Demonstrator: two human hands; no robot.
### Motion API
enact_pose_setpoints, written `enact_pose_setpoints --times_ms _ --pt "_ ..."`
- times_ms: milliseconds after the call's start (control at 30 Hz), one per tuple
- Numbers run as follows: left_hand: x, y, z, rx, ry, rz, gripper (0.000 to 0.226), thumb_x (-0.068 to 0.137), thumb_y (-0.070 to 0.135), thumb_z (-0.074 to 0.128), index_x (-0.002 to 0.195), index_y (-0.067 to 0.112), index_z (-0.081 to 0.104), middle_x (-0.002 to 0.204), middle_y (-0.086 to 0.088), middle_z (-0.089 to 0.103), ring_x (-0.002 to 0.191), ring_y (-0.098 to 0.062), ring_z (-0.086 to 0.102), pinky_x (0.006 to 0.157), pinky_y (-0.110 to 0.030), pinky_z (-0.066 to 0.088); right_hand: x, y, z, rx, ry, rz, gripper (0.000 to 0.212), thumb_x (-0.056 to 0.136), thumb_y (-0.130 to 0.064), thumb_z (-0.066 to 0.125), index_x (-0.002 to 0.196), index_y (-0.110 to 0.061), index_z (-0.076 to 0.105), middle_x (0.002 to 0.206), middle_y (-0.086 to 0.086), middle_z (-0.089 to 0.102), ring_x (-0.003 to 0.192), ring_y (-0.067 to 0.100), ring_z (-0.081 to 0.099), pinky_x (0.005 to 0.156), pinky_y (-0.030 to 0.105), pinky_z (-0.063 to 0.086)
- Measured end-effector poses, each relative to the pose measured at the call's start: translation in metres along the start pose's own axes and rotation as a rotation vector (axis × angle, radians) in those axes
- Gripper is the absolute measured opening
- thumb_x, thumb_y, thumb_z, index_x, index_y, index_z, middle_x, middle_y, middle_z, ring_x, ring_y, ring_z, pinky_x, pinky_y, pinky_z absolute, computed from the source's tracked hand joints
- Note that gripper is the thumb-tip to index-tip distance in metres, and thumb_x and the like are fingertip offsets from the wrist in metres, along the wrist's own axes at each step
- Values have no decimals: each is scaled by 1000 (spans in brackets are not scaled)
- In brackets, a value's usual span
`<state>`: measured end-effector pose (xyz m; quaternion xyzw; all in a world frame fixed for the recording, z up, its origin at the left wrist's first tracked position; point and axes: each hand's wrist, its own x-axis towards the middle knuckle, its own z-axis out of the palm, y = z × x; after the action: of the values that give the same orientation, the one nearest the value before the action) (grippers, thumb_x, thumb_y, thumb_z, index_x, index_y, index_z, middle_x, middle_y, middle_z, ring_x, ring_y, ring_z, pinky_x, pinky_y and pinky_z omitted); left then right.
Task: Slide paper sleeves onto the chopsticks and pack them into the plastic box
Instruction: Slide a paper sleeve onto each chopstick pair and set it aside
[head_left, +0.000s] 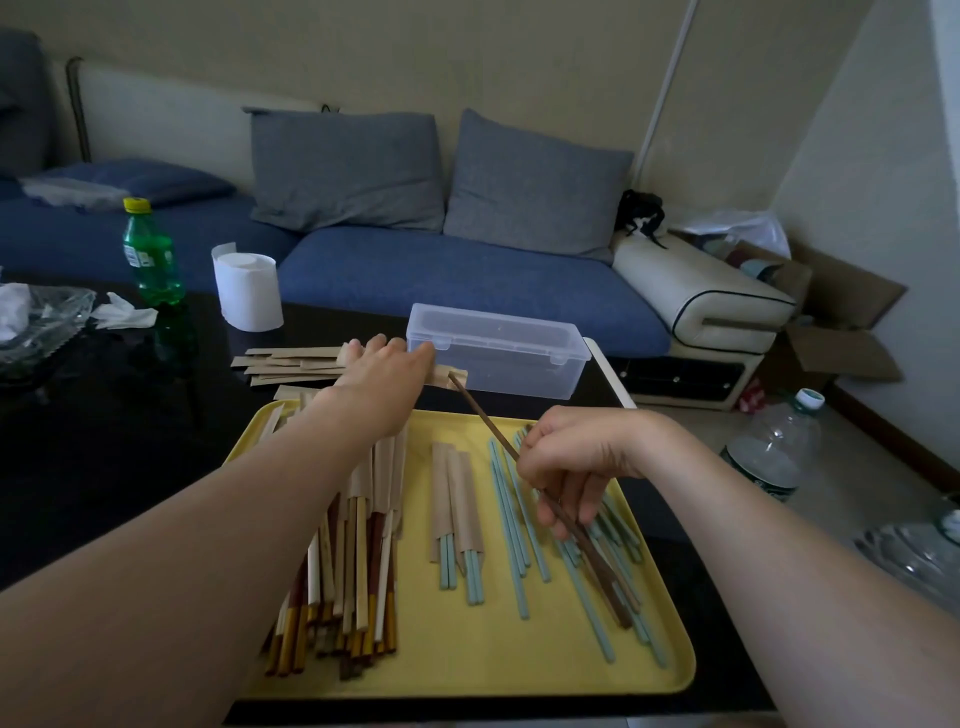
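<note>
My right hand (571, 467) grips a pair of dark brown chopsticks (488, 423) over the yellow tray (467, 670). Their tips point at the mouth of a brown paper sleeve (451, 375) that my left hand (384, 371) holds beyond the tray's far edge. The clear plastic box (498, 356), lid shut, stands just behind that hand. A stack of loose paper sleeves (291, 364) lies left of the box. On the tray lie a pile of sleeved chopsticks (353, 571) at the left, two sleeved light-blue pairs (457, 509) in the middle and bare blue chopsticks (524, 519) at the right.
A green bottle (150, 249), a toilet paper roll (248, 291) and a glass dish (36, 322) with tissues stand on the dark table at the back left. A blue sofa (441, 275) runs behind. A large water bottle (774, 452) stands on the floor at the right.
</note>
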<state>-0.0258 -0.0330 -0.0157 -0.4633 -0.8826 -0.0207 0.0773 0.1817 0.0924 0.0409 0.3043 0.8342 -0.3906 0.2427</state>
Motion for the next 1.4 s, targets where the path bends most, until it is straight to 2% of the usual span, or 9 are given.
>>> enact_pose_setpoints --times_ms 300,433,600,767,900,1033,1167,1300,1400 --pt "-2 3 -2 29 33 127 52 95 16 71 137 29 45 142 -6 49 137 -28 37 117 -54 32 6 4 -2 -33 14 13 32 97 -9 54 116 9 71 97 20 82 89 33 81 71 35 65" --pt "-9 9 -6 152 100 193 49 96 21 70 137 35 48 155 -8 37 149 -38 24 125 -61 19 10 4 -1 20 63 -115 18 102 -10 58 112 -3 71 90 17 80 83 29 79 71 34 64" --pt "-13 26 -15 103 146 279 43 101 20 61 136 41 48 150 -4 31 134 -34 29 110 -52 35 13 1 -1 170 105 -245 18 105 -11 64 113 4 72 95 20 80 84 28 79 71 32 63" --pt "-10 39 -20 -250 9 200 32 103 19 61 124 42 60 146 -4 21 129 -35 31 109 -47 41 16 1 -2 315 211 -298 23 100 -20 79 106 2 79 98 21 81 88 28 80 74 32 63" --pt "-12 40 -30 -520 -89 162 46 95 2 62 129 33 66 144 -5 32 138 -22 34 105 -31 42 16 3 -4 377 236 -295 24 98 -18 81 115 -2 75 99 18 82 90 28 81 71 31 62" --pt "-7 44 -24 -899 -95 12 34 97 6 60 123 24 72 143 -2 37 114 -24 62 89 -36 63 15 5 -5 321 205 -272 21 99 -18 80 114 -4 77 100 17 82 93 29 82 77 36 63" --pt "-5 59 -18 -1103 -54 -99 40 97 -1 63 127 24 68 137 -10 44 100 -34 71 67 -35 67 10 7 -5 286 176 -238 20 100 -18 79 113 -3 77 102 15 83 90 25 81 82 37 65" --pt "-12 75 -26 -1286 -95 -211 48 92 -7 65 129 23 56 113 -8 53 88 -34 74 67 -38 67 5 7 -4 280 169 -203 26 100 -20 79 115 0 74 104 16 83 94 27 82 79 35 66" --pt "-18 85 -28 -1354 -203 -292 56 91 -10 64 128 22 37 116 -20 55 92 -35 73 60 -33 65 -1 12 -3 287 210 -146 39 110 -34 62 115 3 73 100 18 82 91 30 83 78 37 67"
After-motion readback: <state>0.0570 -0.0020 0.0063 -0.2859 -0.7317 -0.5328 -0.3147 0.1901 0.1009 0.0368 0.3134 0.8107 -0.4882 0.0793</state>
